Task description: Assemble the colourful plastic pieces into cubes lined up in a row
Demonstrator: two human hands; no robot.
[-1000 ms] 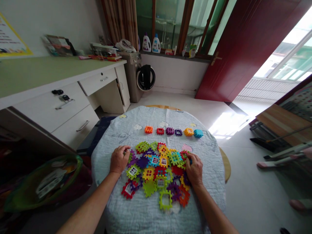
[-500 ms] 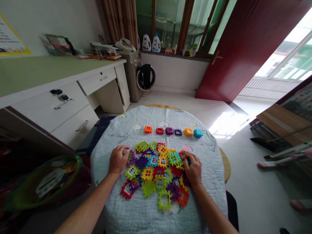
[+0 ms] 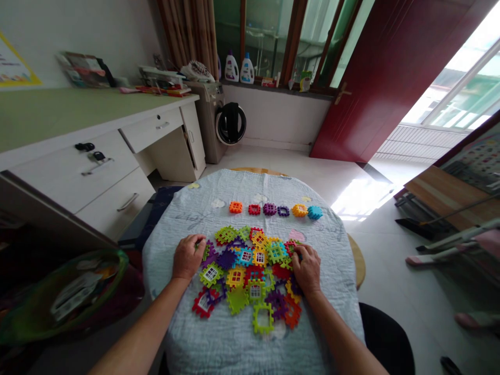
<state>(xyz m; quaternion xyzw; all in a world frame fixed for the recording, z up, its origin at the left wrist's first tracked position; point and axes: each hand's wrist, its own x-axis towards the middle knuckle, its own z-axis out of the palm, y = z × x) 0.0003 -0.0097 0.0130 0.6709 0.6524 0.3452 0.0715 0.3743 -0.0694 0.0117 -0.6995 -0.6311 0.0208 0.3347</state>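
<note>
A pile of colourful plastic interlocking building blocks (image 3: 246, 265), flat toothed squares, many with window grids, lies on the cloth-covered table between my hands. My left hand (image 3: 187, 258) rests at the pile's left edge, fingers curled in beside green and purple pieces; a bit of green shows by the fingertips. On the right edge, my right hand (image 3: 307, 268) has its fingers bent over the blocks, next to red and green pieces. What either hand grips, if anything, is hidden. Beyond the pile stands a row of blocks, from an orange block (image 3: 235, 207) to a light blue block (image 3: 314, 212).
A pale blue cloth (image 3: 203, 344) covers the round table. At the left are a white desk (image 3: 105, 172) and a green-rimmed bin (image 3: 121, 265). A washing machine (image 3: 209, 120) with its door open stands behind. A black stool (image 3: 386, 338) is at the lower right.
The view has shifted slightly, moving the scene a little to the left. My left fingers look a bit more closed; both hands stay at the pile's edges, and the blocks lie as before.
</note>
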